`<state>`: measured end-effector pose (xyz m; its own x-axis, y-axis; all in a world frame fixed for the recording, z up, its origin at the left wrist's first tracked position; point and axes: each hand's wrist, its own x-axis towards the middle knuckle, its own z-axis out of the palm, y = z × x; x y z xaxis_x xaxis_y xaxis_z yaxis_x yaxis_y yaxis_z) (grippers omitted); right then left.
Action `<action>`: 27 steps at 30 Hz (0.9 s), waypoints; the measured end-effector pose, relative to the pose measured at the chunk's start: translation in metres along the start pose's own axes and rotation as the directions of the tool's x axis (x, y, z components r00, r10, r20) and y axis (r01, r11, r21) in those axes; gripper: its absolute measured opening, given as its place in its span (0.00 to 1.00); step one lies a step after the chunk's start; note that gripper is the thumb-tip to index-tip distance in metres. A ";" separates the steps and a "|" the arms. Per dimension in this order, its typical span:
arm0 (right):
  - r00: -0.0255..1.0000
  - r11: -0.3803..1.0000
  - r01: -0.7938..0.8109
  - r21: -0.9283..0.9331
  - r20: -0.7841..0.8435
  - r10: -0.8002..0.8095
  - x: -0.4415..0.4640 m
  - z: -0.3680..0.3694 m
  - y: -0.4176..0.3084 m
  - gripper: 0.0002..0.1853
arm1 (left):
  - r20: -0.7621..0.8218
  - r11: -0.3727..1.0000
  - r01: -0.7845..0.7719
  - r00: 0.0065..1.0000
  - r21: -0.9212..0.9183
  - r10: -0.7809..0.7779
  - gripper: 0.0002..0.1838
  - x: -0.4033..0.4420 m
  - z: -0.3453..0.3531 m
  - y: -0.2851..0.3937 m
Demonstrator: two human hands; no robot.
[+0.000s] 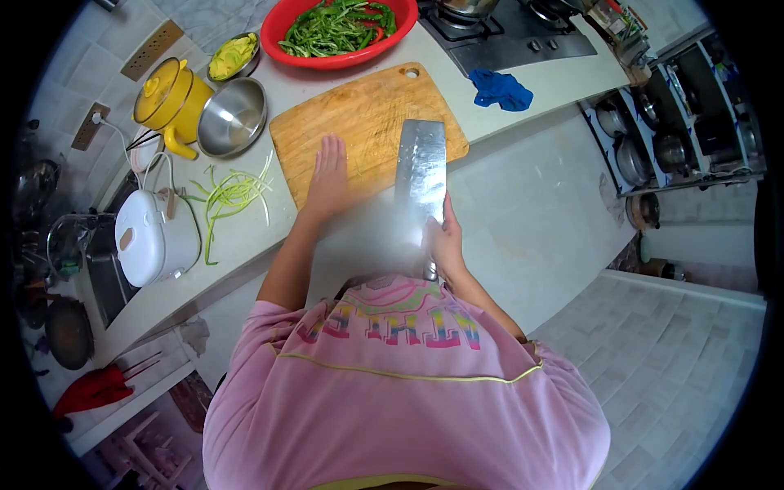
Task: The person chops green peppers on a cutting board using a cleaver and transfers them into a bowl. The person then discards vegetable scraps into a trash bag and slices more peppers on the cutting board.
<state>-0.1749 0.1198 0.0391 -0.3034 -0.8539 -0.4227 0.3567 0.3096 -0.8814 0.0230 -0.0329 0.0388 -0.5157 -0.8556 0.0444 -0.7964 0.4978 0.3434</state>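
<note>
My right hand (445,239) is closed round the handle of a wide cleaver (422,159), whose blade points away from me over the near right edge of the wooden cutting board (376,106). Flat on the board's left part lies my left hand (329,175), fingers stretched out and holding nothing. Green vegetable strips (233,192) lie on the counter left of the board. Beyond the board, a red basin (339,59) holds cut green vegetables (335,28).
An empty steel bowl (232,117), a yellow pot (169,98), a bowl of yellow-green slices (233,57) and a white appliance (155,237) stand at left. A blue cloth (501,89) lies near the gas stove (523,45) at right.
</note>
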 end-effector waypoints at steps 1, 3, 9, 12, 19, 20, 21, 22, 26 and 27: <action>1.000 0.999 -0.020 0.029 -0.018 0.021 -0.005 0.003 0.001 0.35 | -0.044 1.000 0.012 0.999 -0.019 -0.012 0.61 0.001 0.003 0.001; 0.999 0.999 -0.042 -0.007 -0.020 0.042 -0.007 0.010 0.002 0.35 | -0.142 0.998 0.029 0.989 -0.058 -0.037 0.60 0.012 0.009 -0.003; 1.000 0.999 -0.021 -0.046 -0.004 0.021 0.002 0.027 0.015 0.37 | -0.203 0.960 0.190 0.951 -0.205 -0.232 0.48 0.059 0.011 -0.035; 0.997 0.992 -0.027 -0.126 -0.069 0.018 -0.005 0.031 0.009 0.36 | -0.275 0.899 0.105 0.931 -0.425 -0.239 0.40 0.053 0.003 -0.074; 0.998 0.969 0.047 -0.243 -0.036 -0.058 0.007 0.044 0.012 0.35 | -0.213 0.941 0.223 0.936 -0.254 -0.280 0.36 0.020 0.019 -0.062; 0.998 0.972 0.057 -0.230 -0.011 -0.061 0.011 0.049 0.012 0.35 | -0.217 0.952 0.203 0.943 -0.230 -0.254 0.36 0.020 0.021 -0.056; 0.998 0.959 0.067 -0.277 0.008 -0.068 0.013 0.056 0.009 0.35 | -0.224 0.961 0.184 0.947 -0.206 -0.230 0.36 0.021 0.021 -0.051; 0.997 0.943 0.079 -0.322 0.027 -0.074 0.014 0.063 0.007 0.35 | -0.225 0.960 0.186 0.946 -0.207 -0.232 0.36 0.023 0.022 -0.049; 0.982 0.908 0.166 -0.384 0.145 -0.118 0.022 0.088 0.010 0.34 | -0.235 0.971 0.187 0.947 -0.152 -0.219 0.37 0.028 0.021 -0.044; 0.974 0.905 0.196 -0.377 0.183 -0.135 0.024 0.093 0.013 0.34 | -0.236 0.975 0.186 0.949 -0.126 -0.211 0.37 0.028 0.021 -0.042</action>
<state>-0.0951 0.0647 0.0373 -0.1822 -0.9498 -0.2543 -0.0699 0.2705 -0.9602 0.0353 -0.0748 0.0061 -0.2468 -0.9501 0.1907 -0.8321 0.3086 0.4609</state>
